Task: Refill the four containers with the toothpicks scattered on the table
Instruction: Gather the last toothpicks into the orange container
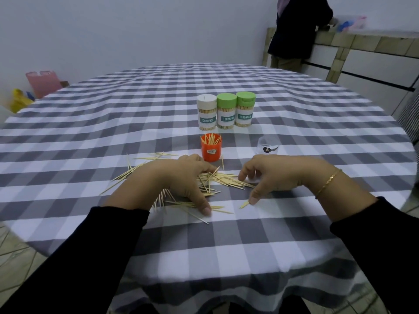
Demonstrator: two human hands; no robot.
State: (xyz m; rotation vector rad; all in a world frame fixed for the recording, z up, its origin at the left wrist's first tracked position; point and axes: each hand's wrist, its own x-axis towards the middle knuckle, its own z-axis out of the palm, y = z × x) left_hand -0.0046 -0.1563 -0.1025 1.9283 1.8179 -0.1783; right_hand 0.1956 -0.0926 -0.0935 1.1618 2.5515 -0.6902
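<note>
Both hands are lying over the loose toothpicks (pixel 223 179) on the checked tabletop (pixel 113 123). The left hand (pixel 181 177) is resting palm-down on the heap, fingers spread and bent, its thumb tip pressing on a few sticks at the near edge; the grip is spread apart, clamped on nothing that shows. The right hand (pixel 275 174) is arching beside it, fingertips touching the right end of the heap and the thumb tip touching a short stray stick nearer the person; its grip is likewise apart, with no stick plainly pinched. A gold bracelet (pixel 328 182) is sitting on the right wrist, and black sleeves (pixel 74 257) are covering both forearms.

The toothpicks are lying mostly between and under the two hands, with a thinner scatter fanning out to the left of the left hand.

Just beyond the left hand's fingers, the orange cup (pixel 211 147) is standing upright and uncapped, with toothpicks sticking up out of it. To its right, apart from it, a clear lid (pixel 267 146) is sitting on the cloth. Farther back, three labelled jars are standing upright in a row, touching or nearly so: a white-capped jar (pixel 206 112) on the left, a green-capped jar (pixel 226 111) in the middle, and a second green jar (pixel 245 109) on the right, all filled with sticks.

A person in dark clothes (pixel 297 30) is standing at a tiled counter (pixel 362 46) by the far wall.
</note>
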